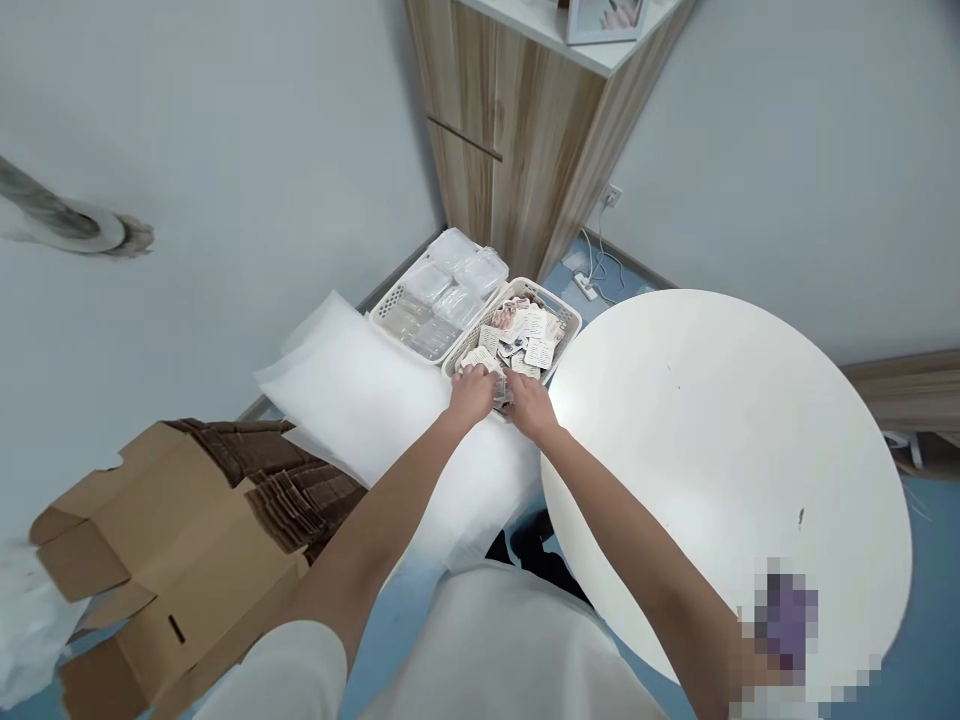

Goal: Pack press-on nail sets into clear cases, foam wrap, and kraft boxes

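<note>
Both hands reach into the near end of a cream plastic basket [571, 318] filled with small cards and packets [538, 350]. The fingers of my left hand [474, 395] are curled over white cards at the basket's left side. Just across from it, my right hand [530, 403] is bent inward with its fingertips low in the basket. Between the two hands shows a small clear, shiny piece [501, 388]; its kind is too small to tell. The fingertips of both hands are partly hidden.
A second basket [386, 305] with clear plastic boxes [457, 305] adjoins on the left. White foam sheets [360, 370] lie nearer me. Flattened cardboard boxes [172, 520] are at left, a round white table [735, 440] at right. Behind stand a wooden cabinet [517, 130] and a power strip [585, 286].
</note>
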Available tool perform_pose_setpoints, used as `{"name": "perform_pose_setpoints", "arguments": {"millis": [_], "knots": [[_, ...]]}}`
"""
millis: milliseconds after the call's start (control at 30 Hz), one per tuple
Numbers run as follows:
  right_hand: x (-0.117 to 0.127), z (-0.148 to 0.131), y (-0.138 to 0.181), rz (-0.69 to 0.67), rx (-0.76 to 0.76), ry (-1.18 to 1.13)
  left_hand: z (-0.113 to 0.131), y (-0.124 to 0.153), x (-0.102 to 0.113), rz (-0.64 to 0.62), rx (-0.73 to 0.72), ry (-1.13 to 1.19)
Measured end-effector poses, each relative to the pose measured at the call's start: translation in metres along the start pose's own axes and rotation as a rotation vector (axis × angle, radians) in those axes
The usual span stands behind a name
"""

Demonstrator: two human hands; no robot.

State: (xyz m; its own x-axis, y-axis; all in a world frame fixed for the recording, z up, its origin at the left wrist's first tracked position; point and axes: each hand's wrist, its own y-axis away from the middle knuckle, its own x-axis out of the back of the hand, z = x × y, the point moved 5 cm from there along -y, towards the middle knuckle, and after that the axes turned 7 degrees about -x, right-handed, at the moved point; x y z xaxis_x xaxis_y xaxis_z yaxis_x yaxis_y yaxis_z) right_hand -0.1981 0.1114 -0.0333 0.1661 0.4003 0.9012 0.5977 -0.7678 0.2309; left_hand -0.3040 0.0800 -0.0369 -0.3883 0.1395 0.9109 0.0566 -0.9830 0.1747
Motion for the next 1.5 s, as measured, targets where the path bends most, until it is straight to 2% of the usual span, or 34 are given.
{"name": "perform_pose_setpoints", "arguments": {"millis": [200, 367, 500, 600, 767, 833, 933, 1067, 1133, 1333, 1500], "knots": [[-0.017, -0.001, -0.013, -0.028, -0.248, 0.074, -0.006, -0.018, -0.010, -0.104, -0.026, -0.074], [-0.028, -0.003, -0.012, -0.054, -0.290, 0.073, -0.013, -0.026, -0.012, -0.131, -0.029, -0.073], [-0.025, -0.001, -0.010, -0.023, -0.306, -0.028, -0.017, -0.025, -0.007, -0.069, -0.011, -0.044], [-0.017, 0.003, -0.010, 0.045, -0.297, -0.210, -0.019, -0.022, 0.001, 0.025, 0.033, 0.008], [0.000, 0.015, -0.011, 0.167, -0.271, -0.730, -0.018, -0.015, 0.018, 0.250, 0.087, 0.175], [0.008, 0.022, -0.009, 0.201, -0.271, -0.916, -0.015, -0.013, 0.023, 0.331, 0.087, 0.288], [0.024, 0.030, 0.002, 0.221, -0.254, -1.157, -0.005, -0.012, 0.023, 0.363, 0.082, 0.594], [0.052, 0.042, 0.039, 0.190, -0.231, -1.369, 0.028, -0.003, 0.016, 0.309, 0.074, 1.128], [0.063, 0.051, 0.066, 0.163, -0.227, -1.397, 0.053, 0.008, 0.014, 0.259, 0.077, 1.285], [0.076, 0.091, 0.164, 0.115, -0.180, -1.259, 0.141, 0.051, 0.002, 0.073, 0.063, 1.382], [0.081, 0.131, 0.247, 0.208, -0.261, -1.103, 0.217, 0.078, -0.023, -0.077, -0.022, 1.323]]}}
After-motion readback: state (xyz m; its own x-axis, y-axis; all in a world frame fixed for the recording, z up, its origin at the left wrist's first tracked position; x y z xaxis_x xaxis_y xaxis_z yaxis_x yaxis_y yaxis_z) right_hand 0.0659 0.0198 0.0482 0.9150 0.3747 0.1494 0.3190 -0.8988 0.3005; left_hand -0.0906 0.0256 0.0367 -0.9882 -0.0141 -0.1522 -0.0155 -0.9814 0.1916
